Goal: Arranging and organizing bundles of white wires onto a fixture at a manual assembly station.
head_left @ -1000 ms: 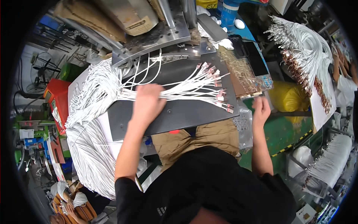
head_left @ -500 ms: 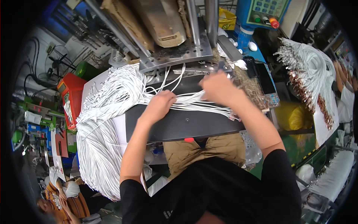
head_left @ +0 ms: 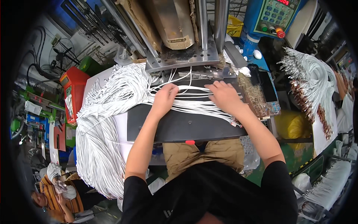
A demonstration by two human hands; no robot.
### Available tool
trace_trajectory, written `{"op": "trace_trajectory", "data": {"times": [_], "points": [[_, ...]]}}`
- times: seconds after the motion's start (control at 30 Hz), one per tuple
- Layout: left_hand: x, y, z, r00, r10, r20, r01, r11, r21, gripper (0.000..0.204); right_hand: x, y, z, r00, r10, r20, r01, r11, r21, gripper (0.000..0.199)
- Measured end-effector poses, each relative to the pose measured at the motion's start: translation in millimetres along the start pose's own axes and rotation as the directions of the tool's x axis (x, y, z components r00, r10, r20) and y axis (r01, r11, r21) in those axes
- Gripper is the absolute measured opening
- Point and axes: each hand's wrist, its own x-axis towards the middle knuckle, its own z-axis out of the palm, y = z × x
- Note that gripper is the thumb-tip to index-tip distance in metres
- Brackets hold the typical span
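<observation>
White cables point(head_left: 201, 107) stretch across a dark plate point(head_left: 171, 127) in front of the person, fanning out toward the right, where several reddish connector ends point(head_left: 234, 124) lie near the plate's edge. The left hand point(head_left: 165, 100) rests over the strands close to the heap point(head_left: 99, 156), its fingers bent and close together; whether they are clamped on any strand cannot be told. The right hand point(head_left: 227, 98) lies palm down over the upper strands farther along, fingers slightly apart and pointing inward. Between the two hands, some strands run separately above the main bunch.

Beyond the plate, a steel press block point(head_left: 182, 61) stands with upright metal posts point(head_left: 201, 26). A red machine point(head_left: 74, 91) sits to the left, past the heap. On the right, more cables hang over a white board point(head_left: 325, 123), near a yellow bag point(head_left: 292, 125).
</observation>
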Motion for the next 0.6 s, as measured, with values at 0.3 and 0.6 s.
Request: {"op": "trace_trajectory", "data": {"times": [0.3,0.6], "points": [[13,53,-7,0.999,-0.016,0.031,0.012,0.989,0.144,0.032,11,-8,-22,0.997,-0.030,-0.068,0.047,0.962,0.268,0.029],[-33,84,29,0.579,-0.068,0.813,0.732,0.482,-0.481,0.035,-7,-10,-16,0.986,0.049,-0.157,0.025,0.900,0.435,0.031]]}}
